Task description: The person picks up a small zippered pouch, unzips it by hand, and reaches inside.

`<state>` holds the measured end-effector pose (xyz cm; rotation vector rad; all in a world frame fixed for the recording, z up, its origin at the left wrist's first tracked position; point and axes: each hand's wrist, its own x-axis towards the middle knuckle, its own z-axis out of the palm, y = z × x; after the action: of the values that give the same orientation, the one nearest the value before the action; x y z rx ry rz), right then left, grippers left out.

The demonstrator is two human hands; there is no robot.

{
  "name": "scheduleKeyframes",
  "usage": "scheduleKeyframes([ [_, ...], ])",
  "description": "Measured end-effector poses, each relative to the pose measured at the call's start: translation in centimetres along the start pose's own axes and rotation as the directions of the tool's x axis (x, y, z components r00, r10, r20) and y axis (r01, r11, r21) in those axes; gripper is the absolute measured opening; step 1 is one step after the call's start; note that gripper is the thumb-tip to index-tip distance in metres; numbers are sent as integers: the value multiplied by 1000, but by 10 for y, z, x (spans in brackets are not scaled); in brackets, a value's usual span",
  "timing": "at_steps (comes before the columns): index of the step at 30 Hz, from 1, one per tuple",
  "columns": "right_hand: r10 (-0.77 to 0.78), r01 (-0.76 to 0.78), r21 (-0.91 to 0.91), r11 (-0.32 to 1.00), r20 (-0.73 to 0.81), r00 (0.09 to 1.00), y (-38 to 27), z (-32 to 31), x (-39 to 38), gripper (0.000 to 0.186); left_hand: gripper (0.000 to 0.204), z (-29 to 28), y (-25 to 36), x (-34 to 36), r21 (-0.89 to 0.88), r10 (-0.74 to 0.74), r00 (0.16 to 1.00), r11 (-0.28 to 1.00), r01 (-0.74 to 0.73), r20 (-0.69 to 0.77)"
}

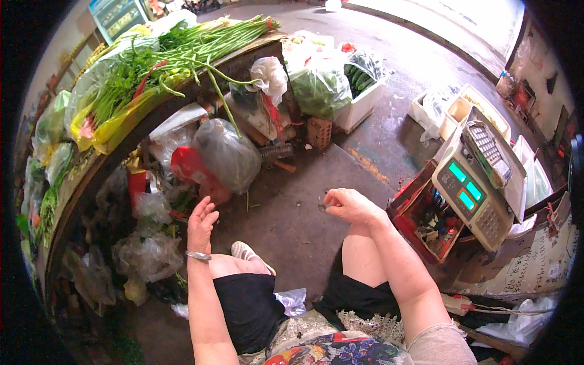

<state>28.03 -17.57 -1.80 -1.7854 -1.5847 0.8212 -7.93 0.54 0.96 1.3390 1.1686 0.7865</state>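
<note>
My left hand (201, 225) hovers above my left knee with its fingers loosely bent and apart. I see nothing in it, and a silver bracelet (198, 256) circles its wrist. Beyond its fingertips lie a red plastic bag (188, 165) and a grey, filled plastic bag (222, 152). My right hand (354, 207) is raised over my right knee, back up, with thumb and fingers curled together. A tiny dark bit may show at its fingertips, but I cannot make it out.
Long green beans (228, 41) and leafy greens cover the stall shelf (164, 104) at left. A white crate (365, 104) holds cucumbers farther off. To my right stands a lit scale (468, 188) beside a red box (420, 228). Crumpled clear bags (149, 252) lie at lower left.
</note>
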Motion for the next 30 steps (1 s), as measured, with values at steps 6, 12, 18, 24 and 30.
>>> scheduleKeyframes([
  [6, 15, -15, 7, 1000, 7, 1000, -3, -1, -1, 25, 61, -3, -13, 7, 2, 9, 1000, 1000, -9, 12],
  [12, 23, -23, 9, 1000, 26, 999, -2, -2, -1, 25, 59, 3, -9, 7, 23, 24, 1000, 999, -24, -14],
  [18, 43, -43, 6, 999, 34, 998, -3, -1, 0, 25, 57, 4, -5, 5, 27, 26, 999, 999, -25, -31],
  [24, 27, -26, -5, 1000, 16, 1000, -1, 0, 0, 23, 53, 2, -8, 7, 69, 7, 999, 998, -5, -34],
  [30, 44, -44, 1, 999, 24, 999, -6, -2, -1, 24, 49, -1, -14, 9, 122, 21, 1000, 992, -20, -8],
])
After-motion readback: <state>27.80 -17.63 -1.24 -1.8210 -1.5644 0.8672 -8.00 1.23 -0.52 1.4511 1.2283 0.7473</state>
